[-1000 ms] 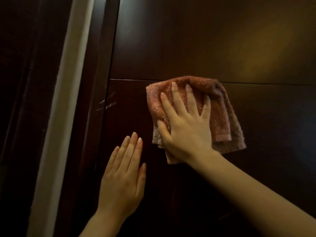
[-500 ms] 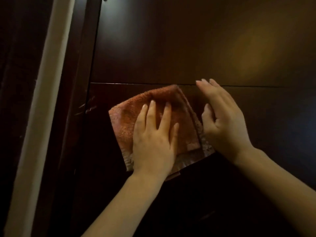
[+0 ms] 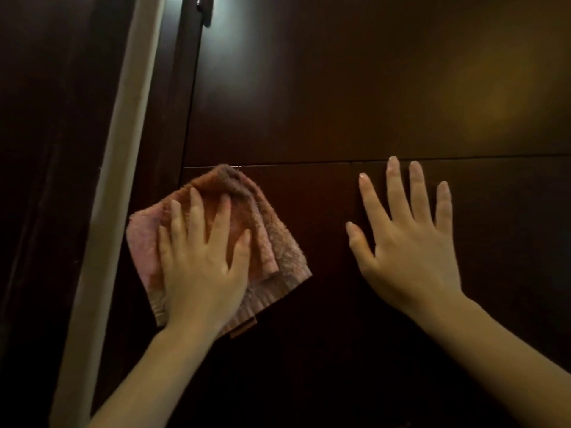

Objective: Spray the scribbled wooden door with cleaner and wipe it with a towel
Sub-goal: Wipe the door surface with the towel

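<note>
Head view: the door (image 3: 355, 88) fills most of the frame, dark glossy wood with a thin horizontal seam (image 3: 340, 163) running across the middle. A pale frame strip (image 3: 123, 168) slants down the left side, and a small dark fitting, too dim to identify, sits at the top edge left of centre.

The towel (image 3: 272, 236), a folded pinkish-orange terry cloth, lies flat against the door at centre left, just below the seam and close to the door's left edge. The left hand (image 3: 204, 264) presses on it with palm down and fingers spread; it pins the towel to the wood rather than gripping it in a fist. The right hand (image 3: 411, 248) is at centre right, well apart from the towel, fingers splayed and holding nothing. It looks laid flat on the door, fingertips reaching the seam, though actual contact cannot be confirmed.

No spray bottle is in view. With the towel on the wood, the task appears to be in its wiping stage, so spraying is probably done. No scribbles show on the visible panels; any under the towel are hidden, and the dim light could mask faint marks. How much wiping is left cannot be judged.
</note>
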`<act>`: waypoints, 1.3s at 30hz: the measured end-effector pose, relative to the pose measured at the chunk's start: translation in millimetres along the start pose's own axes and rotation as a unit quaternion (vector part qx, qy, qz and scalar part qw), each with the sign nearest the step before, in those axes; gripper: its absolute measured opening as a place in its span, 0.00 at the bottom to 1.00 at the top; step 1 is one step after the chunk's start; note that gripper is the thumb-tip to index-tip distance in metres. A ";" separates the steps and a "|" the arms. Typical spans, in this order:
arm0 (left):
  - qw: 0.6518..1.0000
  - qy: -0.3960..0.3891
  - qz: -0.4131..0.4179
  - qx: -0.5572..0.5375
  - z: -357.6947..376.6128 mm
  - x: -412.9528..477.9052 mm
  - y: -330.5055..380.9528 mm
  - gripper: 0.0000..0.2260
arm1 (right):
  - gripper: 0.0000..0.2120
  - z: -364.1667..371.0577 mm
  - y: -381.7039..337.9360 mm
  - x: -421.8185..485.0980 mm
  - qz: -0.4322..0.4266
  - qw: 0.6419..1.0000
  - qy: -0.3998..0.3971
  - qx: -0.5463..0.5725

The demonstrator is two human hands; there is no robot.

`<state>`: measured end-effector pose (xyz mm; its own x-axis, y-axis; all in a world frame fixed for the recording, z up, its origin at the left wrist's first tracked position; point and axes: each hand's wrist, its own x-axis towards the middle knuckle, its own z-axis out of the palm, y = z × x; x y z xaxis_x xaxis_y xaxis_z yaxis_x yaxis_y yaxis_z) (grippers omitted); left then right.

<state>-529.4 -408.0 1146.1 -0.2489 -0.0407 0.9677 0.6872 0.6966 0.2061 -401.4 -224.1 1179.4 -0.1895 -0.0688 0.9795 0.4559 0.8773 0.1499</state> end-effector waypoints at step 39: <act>0.975 -0.042 0.216 -0.016 25.4 -136.2 56.2 0.23 | 0.32 -20.1 37.2 -12.6 -0.157 0.983 -0.082 -0.050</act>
<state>-474.2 -345.1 1022.1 0.0150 0.3116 0.9501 0.7615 0.6123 -0.2129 -364.6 -200.1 1175.3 -0.4684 -0.2445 0.8490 0.4337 0.7736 0.4620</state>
